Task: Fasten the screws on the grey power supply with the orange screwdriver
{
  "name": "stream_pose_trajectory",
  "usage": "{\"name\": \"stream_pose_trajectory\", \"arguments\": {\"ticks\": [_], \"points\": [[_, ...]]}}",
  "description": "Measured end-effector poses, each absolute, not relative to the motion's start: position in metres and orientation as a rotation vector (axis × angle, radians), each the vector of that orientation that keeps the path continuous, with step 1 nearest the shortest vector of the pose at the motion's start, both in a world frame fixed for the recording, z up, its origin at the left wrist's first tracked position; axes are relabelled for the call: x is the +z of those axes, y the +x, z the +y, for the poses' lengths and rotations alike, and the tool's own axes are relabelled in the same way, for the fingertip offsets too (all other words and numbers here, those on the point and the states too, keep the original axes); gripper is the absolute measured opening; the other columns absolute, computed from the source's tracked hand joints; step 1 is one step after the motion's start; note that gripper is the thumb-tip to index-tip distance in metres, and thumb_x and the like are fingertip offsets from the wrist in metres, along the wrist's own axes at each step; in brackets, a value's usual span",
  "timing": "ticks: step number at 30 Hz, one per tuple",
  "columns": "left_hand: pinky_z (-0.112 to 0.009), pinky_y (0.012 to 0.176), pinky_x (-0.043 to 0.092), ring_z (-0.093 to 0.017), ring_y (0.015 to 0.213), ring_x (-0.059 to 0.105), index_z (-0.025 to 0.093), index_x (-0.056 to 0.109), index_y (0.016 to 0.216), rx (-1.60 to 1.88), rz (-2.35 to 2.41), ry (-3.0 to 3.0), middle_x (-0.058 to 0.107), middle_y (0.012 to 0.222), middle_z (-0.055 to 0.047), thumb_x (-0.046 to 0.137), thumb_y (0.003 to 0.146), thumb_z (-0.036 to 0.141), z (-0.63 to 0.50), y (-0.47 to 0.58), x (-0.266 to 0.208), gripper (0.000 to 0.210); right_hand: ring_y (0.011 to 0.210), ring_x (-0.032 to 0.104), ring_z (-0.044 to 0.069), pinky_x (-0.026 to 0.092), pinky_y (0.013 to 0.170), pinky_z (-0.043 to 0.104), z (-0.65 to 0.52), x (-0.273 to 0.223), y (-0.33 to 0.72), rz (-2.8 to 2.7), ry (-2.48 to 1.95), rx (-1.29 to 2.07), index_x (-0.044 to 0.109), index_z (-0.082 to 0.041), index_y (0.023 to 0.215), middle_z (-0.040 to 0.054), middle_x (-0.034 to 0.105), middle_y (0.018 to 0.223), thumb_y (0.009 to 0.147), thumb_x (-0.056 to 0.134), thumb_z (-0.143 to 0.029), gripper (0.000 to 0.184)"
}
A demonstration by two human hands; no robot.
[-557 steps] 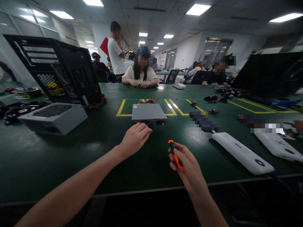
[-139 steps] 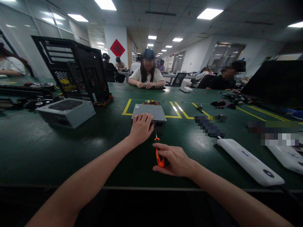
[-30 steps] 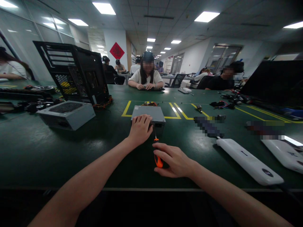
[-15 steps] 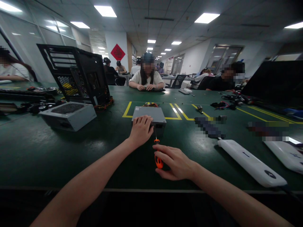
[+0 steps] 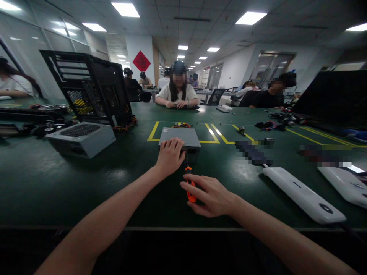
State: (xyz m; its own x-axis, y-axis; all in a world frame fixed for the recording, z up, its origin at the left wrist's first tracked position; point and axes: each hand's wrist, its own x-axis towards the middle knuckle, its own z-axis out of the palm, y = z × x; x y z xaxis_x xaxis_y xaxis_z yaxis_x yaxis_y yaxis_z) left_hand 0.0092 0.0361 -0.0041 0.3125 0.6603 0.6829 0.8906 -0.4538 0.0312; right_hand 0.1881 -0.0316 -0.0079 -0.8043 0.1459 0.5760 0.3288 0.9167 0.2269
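Observation:
A grey computer power supply [image 5: 185,136] lies on the green table in front of me, a bundle of coloured wires at its far side. My left hand [image 5: 171,154] rests on its near left edge, fingers curled over the top and front. My right hand [image 5: 210,194] has its fingers around the orange and black handle of a screwdriver [image 5: 191,192]. The screwdriver's thin shaft points away from me, toward the near face of the power supply. Where its tip meets the case is too small to make out.
Left stand a second power supply [image 5: 82,139] and an open black computer case [image 5: 88,88]. On the right lie a white power-bank-like device [image 5: 304,194], a blurred dark item and cables [image 5: 269,126]. A person [image 5: 177,88] sits across the table [image 5: 129,202].
My right fingers have shifted slightly around the screwdriver handle, the index and middle fingers reaching further left. My left hand stays on the power supply. The view has tilted a little.

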Motion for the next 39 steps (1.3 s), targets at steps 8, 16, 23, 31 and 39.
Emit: {"name": "stream_pose_trajectory", "arguments": {"ticks": [8,16,23,31,39], "points": [[-0.040,0.092,0.031,-0.024,0.109,0.044,0.019,0.048,0.108,-0.902,-1.385,-2.233,0.052,0.116,-0.008,0.045,0.083,0.027,0.0357,0.0088,-0.0038,0.027,0.081,0.064,0.018,0.053,0.062,0.026,-0.0318,-0.0107,0.1889,-2.372,-0.350,-0.369,0.047,-0.013,0.096,0.0155,0.063,0.101,0.080,0.054,-0.039,0.031],[-0.040,0.092,0.031,-0.024,0.108,0.044,0.019,0.048,0.109,-0.900,-1.383,-2.234,0.052,0.116,-0.007,0.045,0.083,0.027,0.0355,0.0085,-0.0032,0.027,0.081,0.064,0.019,0.052,0.062,0.028,-0.0316,-0.0074,0.1888,-2.431,-0.304,-0.504,0.048,-0.013,0.109,0.0167,0.061,0.104,0.082,0.053,-0.034,0.035],[-0.040,0.091,0.031,-0.024,0.107,0.044,0.019,0.048,0.108,-0.908,-1.387,-2.227,0.052,0.116,-0.007,0.045,0.083,0.027,0.0358,0.0085,-0.0038,0.026,0.084,0.064,0.019,0.053,0.064,0.027,-0.0312,-0.0105,0.1890,-2.422,-0.349,-0.344,0.046,-0.011,0.101,0.0184,0.060,0.106,0.083,0.050,-0.041,0.035],[-0.039,0.091,0.031,-0.024,0.108,0.044,0.019,0.048,0.108,-0.905,-1.393,-2.220,0.052,0.115,-0.007,0.046,0.083,0.027,0.0360,0.0091,-0.0044,0.027,0.073,0.065,0.017,0.052,0.057,0.025,-0.0324,-0.0107,0.1882,-2.415,-0.355,-0.411,0.046,-0.013,0.100,0.0167,0.062,0.104,0.081,0.053,-0.041,0.034],[-0.040,0.090,0.031,-0.024,0.107,0.044,0.019,0.048,0.108,-0.896,-1.387,-2.219,0.051,0.116,-0.008,0.045,0.083,0.028,0.0360,0.0086,-0.0042,0.026,0.087,0.064,0.021,0.053,0.063,0.027,-0.0340,-0.0088,0.1906,-2.458,-0.378,-0.414,0.043,-0.012,0.114,0.0184,0.059,0.108,0.084,0.046,-0.038,0.040]]}}
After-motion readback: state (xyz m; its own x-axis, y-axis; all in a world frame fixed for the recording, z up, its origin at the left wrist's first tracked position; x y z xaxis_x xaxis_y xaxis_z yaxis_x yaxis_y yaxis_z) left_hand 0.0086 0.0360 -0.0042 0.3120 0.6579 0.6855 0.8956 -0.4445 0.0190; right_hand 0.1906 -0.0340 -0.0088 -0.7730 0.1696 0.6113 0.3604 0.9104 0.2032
